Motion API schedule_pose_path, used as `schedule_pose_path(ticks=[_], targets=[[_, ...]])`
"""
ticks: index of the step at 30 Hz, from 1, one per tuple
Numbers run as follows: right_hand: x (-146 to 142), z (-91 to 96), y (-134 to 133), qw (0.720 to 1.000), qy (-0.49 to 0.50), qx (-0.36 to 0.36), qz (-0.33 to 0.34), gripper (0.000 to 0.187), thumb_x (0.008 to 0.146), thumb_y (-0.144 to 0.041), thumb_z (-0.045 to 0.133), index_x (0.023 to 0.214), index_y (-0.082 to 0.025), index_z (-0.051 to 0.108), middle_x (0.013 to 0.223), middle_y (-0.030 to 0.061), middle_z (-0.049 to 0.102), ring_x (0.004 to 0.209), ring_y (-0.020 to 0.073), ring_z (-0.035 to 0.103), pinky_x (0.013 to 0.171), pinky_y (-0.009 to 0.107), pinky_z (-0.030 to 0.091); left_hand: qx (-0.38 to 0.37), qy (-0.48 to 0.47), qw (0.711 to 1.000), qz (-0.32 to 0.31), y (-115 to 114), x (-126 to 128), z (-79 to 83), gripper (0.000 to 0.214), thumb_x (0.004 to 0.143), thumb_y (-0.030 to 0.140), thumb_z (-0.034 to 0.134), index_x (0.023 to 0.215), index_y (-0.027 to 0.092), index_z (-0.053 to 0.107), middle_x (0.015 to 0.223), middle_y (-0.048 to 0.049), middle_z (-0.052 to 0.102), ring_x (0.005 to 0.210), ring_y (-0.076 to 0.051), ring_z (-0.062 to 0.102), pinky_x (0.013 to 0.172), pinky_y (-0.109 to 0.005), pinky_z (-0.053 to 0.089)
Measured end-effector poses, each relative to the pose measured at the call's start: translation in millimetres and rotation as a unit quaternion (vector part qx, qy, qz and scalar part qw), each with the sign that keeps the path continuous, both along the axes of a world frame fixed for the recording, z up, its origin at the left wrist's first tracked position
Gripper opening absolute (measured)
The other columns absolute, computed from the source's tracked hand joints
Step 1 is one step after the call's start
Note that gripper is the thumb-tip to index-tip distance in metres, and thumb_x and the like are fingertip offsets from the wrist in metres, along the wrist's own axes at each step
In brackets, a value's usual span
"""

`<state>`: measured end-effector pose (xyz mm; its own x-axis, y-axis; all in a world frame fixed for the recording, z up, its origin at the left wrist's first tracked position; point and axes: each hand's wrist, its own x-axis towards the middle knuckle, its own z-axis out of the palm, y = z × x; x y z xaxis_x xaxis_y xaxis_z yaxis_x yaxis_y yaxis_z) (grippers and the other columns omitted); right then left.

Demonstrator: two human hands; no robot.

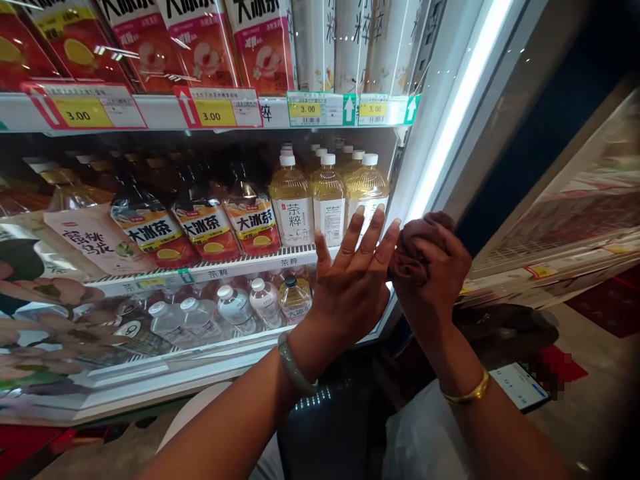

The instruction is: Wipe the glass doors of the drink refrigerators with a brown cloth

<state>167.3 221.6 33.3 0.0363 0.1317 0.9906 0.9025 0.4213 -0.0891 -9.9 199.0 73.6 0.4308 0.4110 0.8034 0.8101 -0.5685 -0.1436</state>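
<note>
My left hand (347,280) is spread with its fingers stretched out in front of the glass door (240,373) of a drinks fridge. Whether the palm touches the glass I cannot tell. A greenish bangle (293,367) circles that wrist. Beside it, my right hand (443,280) is closed around a crumpled dark brown cloth (415,247), close to the door's right edge. On the right wrist sits a gold bracelet (473,390). Behind the left fingertips stand clear bottles of yellow tea (330,200) with white caps, partly hidden by the hand.
Dark-labelled iced tea bottles (250,220) fill the middle shelf, smaller bottles (237,310) the lower one, and red cartons (200,50) the top. Price tags (215,108) line the shelf edge. A lit strip (450,127) runs along the door frame. A phone-like screen (520,385) shows at lower right.
</note>
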Motion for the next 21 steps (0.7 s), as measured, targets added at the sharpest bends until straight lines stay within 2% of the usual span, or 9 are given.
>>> schedule_pose_path(ticks=[3,5,8,11,13,17,19,21], targets=[[-4.2,-6.2,-6.9,0.996,-0.085,-0.021,0.019,0.039,0.08,-0.031,0.084,0.115,-0.028,0.066,0.131,0.0084,0.064,0.125,0.0304,0.062,0.107,0.051,0.054,0.006,-0.004,1.0,-0.002,-3.0,-9.4,-5.6,0.075,0.098,0.026,0.049,0.167,0.014,0.022,0.175,-0.0103,0.02,0.166,-0.025,-0.001,0.13,-0.057,-0.021],[3.7,-5.0,-6.3,0.992,-0.122,-0.028,0.032,0.036,0.078,-0.029,0.087,0.108,-0.029,0.067,0.124,0.0059,0.067,0.119,0.0286,0.064,0.104,0.048,0.055,0.01,-0.007,1.0,0.006,-4.5,-13.6,-10.2,0.075,0.099,0.027,0.049,0.167,0.012,0.022,0.175,-0.0108,0.021,0.166,-0.024,-0.002,0.13,-0.056,-0.02],[19.7,0.9,2.6,0.998,-0.066,0.006,0.023,0.043,0.074,-0.033,0.089,0.112,-0.03,0.068,0.124,0.0067,0.066,0.115,0.0287,0.066,0.099,0.047,0.056,0.007,-0.009,1.0,0.024,-5.2,-15.6,-17.2,0.076,0.099,0.029,0.05,0.167,0.013,0.021,0.175,-0.0108,0.02,0.165,-0.023,-0.004,0.131,-0.053,-0.019],[16.6,3.2,7.7,0.999,-0.01,0.042,-0.019,0.052,0.074,-0.037,0.089,0.121,-0.029,0.067,0.135,0.0113,0.061,0.124,0.0331,0.062,0.102,0.052,0.054,0.009,-0.01,1.0,0.028,-3.7,-13.8,-23.9,0.076,0.099,0.029,0.051,0.167,0.014,0.021,0.175,-0.0098,0.02,0.165,-0.023,-0.004,0.132,-0.053,-0.018],[1.2,0.6,3.9,0.999,-0.041,0.03,-0.017,0.045,0.079,-0.035,0.084,0.121,-0.029,0.067,0.137,0.0107,0.061,0.128,0.033,0.06,0.107,0.054,0.052,0.015,-0.011,0.999,0.028,-2.0,-11.9,-28.2,0.074,0.1,0.028,0.051,0.167,0.014,0.023,0.175,-0.0088,0.021,0.166,-0.023,-0.003,0.132,-0.053,-0.017],[-20.8,-7.0,-7.8,0.994,-0.109,-0.026,0.014,0.027,0.085,-0.026,0.077,0.11,-0.032,0.069,0.129,0.0028,0.065,0.128,0.0277,0.061,0.109,0.048,0.053,0.021,-0.013,0.999,0.028,0.7,-8.3,-34.8,0.074,0.099,0.025,0.051,0.166,0.01,0.024,0.174,-0.0101,0.022,0.166,-0.024,0.0,0.134,-0.053,-0.013],[-11.6,-7.0,-7.4,0.99,-0.135,-0.03,0.021,0.026,0.083,-0.027,0.079,0.107,-0.033,0.071,0.126,0.0015,0.067,0.126,0.0267,0.062,0.109,0.046,0.052,0.021,-0.011,0.999,0.026,1.2,-6.5,-36.1,0.075,0.099,0.023,0.051,0.167,0.01,0.022,0.174,-0.0103,0.022,0.166,-0.024,-0.001,0.134,-0.053,-0.013],[6.9,-4.0,-2.4,0.993,-0.106,-0.038,0.029,0.025,0.082,-0.034,0.082,0.105,-0.032,0.072,0.123,0.0025,0.069,0.121,0.0263,0.064,0.107,0.046,0.053,0.02,-0.01,0.999,0.024,1.2,-4.4,-35.9,0.076,0.098,0.021,0.05,0.167,0.011,0.02,0.175,-0.0097,0.02,0.166,-0.024,-0.003,0.134,-0.053,-0.015]])
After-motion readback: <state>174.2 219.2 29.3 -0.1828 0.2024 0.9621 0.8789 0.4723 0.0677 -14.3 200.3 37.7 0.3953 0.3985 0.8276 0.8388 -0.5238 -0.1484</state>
